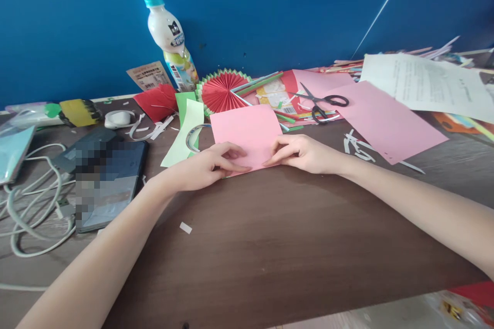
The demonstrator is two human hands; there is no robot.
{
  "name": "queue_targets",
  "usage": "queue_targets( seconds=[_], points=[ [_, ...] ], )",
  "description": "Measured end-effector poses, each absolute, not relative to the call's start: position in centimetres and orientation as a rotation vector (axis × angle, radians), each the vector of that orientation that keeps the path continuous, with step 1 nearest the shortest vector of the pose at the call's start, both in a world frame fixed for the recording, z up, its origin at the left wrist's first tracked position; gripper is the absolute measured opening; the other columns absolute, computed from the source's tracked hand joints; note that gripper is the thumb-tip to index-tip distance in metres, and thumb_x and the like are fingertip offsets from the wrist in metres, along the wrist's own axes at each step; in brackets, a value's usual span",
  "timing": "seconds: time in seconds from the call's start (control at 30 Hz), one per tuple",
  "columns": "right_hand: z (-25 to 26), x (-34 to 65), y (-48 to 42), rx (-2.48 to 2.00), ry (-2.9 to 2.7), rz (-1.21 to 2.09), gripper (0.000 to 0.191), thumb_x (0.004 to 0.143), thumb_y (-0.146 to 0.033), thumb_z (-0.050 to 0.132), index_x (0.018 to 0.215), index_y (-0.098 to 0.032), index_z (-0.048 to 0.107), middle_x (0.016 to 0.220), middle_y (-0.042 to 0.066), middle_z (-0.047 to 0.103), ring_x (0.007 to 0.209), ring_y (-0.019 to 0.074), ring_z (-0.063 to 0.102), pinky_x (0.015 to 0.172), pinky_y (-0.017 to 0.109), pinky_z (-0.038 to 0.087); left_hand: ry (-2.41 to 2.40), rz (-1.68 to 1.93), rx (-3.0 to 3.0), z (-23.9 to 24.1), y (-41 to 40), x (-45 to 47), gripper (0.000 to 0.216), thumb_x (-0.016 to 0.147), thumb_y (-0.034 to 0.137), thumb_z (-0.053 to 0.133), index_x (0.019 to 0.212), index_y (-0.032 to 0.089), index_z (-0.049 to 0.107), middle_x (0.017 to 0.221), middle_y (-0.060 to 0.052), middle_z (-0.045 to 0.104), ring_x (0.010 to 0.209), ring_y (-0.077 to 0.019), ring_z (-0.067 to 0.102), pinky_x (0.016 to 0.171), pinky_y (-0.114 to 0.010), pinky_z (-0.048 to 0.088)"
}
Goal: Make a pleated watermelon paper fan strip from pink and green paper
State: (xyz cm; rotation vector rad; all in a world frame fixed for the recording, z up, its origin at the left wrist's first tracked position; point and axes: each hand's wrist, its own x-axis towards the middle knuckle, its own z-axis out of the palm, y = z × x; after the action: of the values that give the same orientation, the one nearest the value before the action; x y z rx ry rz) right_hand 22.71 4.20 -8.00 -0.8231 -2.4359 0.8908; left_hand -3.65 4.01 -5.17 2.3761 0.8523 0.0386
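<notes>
A sheet of pink paper (249, 126) lies in front of me, its far side lifted a little off the table. At its near edge my left hand (210, 165) pinches the paper between thumb and fingers. My right hand (301, 154) grips the same edge a short way to the right, fingertips pressed together on it. Just left of the sheet are a pale green paper strip (185, 133) and a roll of clear tape (192, 140), partly hidden. Behind the sheet stands a red and green pleated paper fan (224, 93).
Black-handled scissors (320, 100) rest on papers behind my right hand. Another pink sheet (393, 118) lies at right under a printed page (424, 85). A bottle (165, 31) leans against the blue wall. A dark phone (111, 185) and white cables (34, 211) occupy the left.
</notes>
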Motion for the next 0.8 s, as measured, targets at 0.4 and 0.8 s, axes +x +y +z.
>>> queue_targets(
  seconds=[0.4, 0.8],
  points=[
    [-7.31, 23.79, 4.58, -0.894, -2.374, 1.016, 0.020, 0.079, -0.017, 0.053, 0.086, -0.021, 0.071, 0.094, 0.003, 0.065, 0.085, 0.0144, 0.060, 0.078, 0.027, 0.045, 0.875, 0.023, 2.377, -4.91, 3.91, -3.58, 0.040, 0.083, 0.007, 0.044, 0.110, 0.029, 0.065, 0.130, -0.002, 0.045, 0.119, -0.0170, 0.043, 0.106, -0.030, 0.033],
    [-7.15, 23.69, 4.87, -0.933, -2.559, 0.773, 0.015, 0.084, -0.025, 0.052, 0.092, -0.020, 0.064, 0.103, 0.007, 0.056, 0.102, 0.0215, 0.046, 0.095, 0.042, 0.033, 0.871, 0.030, 2.379, -5.02, 3.65, -3.67, 0.045, 0.083, 0.006, 0.039, 0.113, 0.031, 0.062, 0.133, -0.001, 0.042, 0.121, -0.0177, 0.041, 0.105, -0.031, 0.032]
  ],
)
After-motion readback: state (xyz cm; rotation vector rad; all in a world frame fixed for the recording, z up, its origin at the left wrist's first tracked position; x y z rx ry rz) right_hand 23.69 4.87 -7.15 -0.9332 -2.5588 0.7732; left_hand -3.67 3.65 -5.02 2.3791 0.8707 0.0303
